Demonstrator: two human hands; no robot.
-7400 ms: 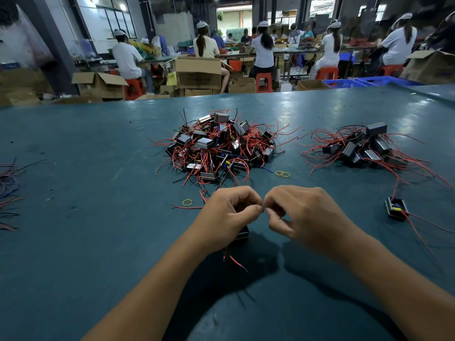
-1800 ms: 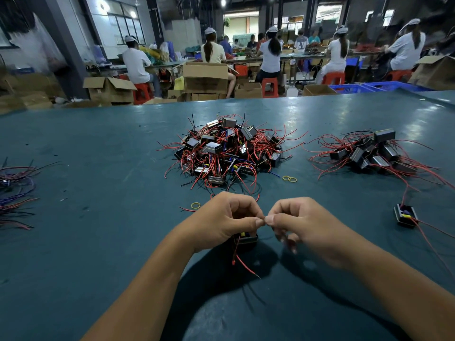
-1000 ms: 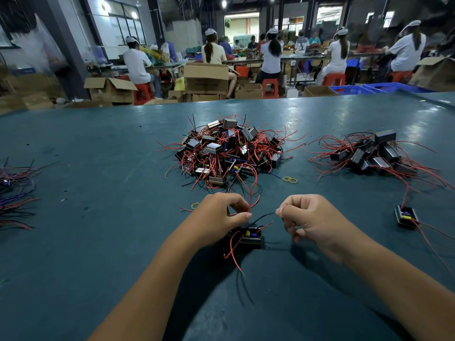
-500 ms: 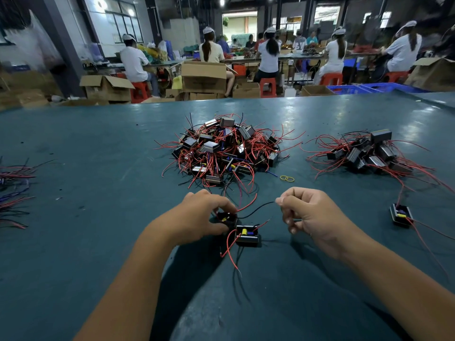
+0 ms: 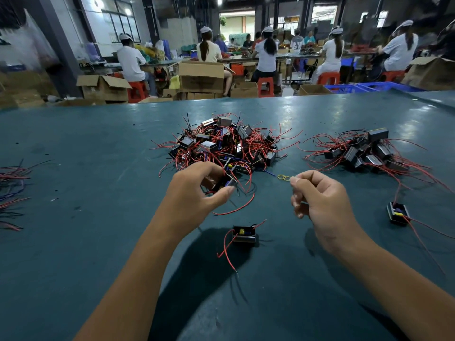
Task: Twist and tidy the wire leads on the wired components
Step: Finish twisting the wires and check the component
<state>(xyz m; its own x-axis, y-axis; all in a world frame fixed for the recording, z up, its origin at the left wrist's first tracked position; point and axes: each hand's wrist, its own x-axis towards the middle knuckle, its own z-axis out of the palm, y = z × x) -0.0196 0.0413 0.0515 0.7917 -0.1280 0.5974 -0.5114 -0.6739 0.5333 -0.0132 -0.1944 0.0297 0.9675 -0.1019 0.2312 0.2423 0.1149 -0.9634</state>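
A factory assembly hall. At twelve o'clock, workers in white caps (image 5: 206, 30) sit on red plastic stools (image 5: 265, 86) along long benches. Open cardboard cartons (image 5: 201, 76) stand on the floor, with blue plastic crates (image 5: 344, 88) at one o'clock. The wide teal surface (image 5: 73, 148) carries a heap of small black wired components (image 5: 221, 143) at twelve and a second heap (image 5: 364, 151) at two.

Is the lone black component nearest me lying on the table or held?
Lying on the teal table: the small black wired component sits between both hands, untouched.

teal table (image 5: 73, 242), cardboard boxes (image 5: 200, 76), windows (image 5: 115, 25).
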